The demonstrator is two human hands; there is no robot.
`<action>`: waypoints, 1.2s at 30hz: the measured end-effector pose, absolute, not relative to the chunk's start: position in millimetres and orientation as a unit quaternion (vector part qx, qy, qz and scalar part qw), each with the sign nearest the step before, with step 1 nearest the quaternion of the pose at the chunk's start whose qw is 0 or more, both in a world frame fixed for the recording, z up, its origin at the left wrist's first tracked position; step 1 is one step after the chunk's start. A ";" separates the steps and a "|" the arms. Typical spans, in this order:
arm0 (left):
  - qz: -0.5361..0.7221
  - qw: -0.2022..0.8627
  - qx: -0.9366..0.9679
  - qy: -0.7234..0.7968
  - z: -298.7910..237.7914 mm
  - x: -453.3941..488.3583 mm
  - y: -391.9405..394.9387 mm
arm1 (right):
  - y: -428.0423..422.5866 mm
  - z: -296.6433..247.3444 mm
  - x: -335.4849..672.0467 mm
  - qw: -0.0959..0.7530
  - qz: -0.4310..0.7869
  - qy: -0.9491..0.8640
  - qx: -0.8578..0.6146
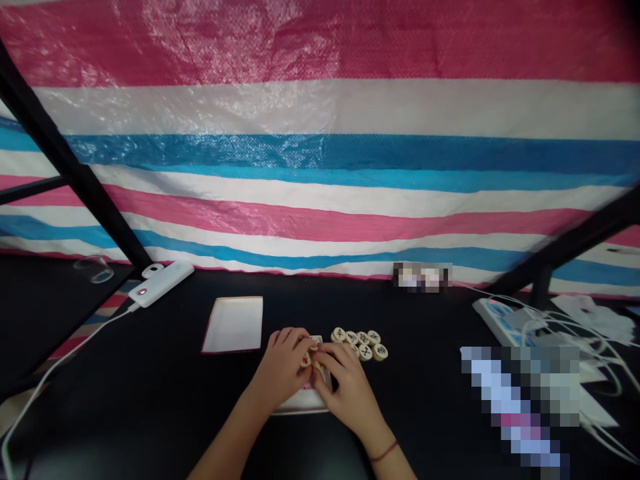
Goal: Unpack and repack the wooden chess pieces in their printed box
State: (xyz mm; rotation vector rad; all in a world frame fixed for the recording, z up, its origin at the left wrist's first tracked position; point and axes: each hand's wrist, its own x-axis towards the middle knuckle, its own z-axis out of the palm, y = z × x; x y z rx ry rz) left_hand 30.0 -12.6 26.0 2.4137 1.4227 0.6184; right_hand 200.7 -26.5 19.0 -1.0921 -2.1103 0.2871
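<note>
My left hand (283, 367) and my right hand (347, 383) meet over a shallow white box (303, 404) near the table's front edge. Between their fingertips are round cream Chinese chess pieces (305, 360) with red characters. Both hands have curled fingers closed about these pieces, and the fingers partly hide them and the inside of the box. Just right of my right hand lies a cluster of several Chinese chess pieces (365, 352) with black characters, some partly stacked or overlapping. An upturned box lid (234, 325), white inside with a dark red edge, lies to the left.
A white power bank-like device (163, 283) with a cable is at the back left, near a clear cup (100, 270). On the right, a power strip (495, 320) sits among tangled white cables (565, 330). Black frame bars (90, 193) and a striped sheet (320, 153) enclose the dark table.
</note>
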 end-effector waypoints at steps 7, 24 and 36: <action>0.206 0.139 0.833 0.495 27.8 29.1 -12.1 | -25.6 19.0 196.0 0.330 0.091 -0.831 -0.439; 0.207 0.152 0.842 0.475 29.5 23.1 -9.9 | -26.2 16.6 198.9 0.343 0.080 -0.818 -0.455; 0.224 0.121 0.848 0.465 33.6 2.6 -14.9 | -27.0 22.8 199.8 0.325 0.073 -0.819 -0.467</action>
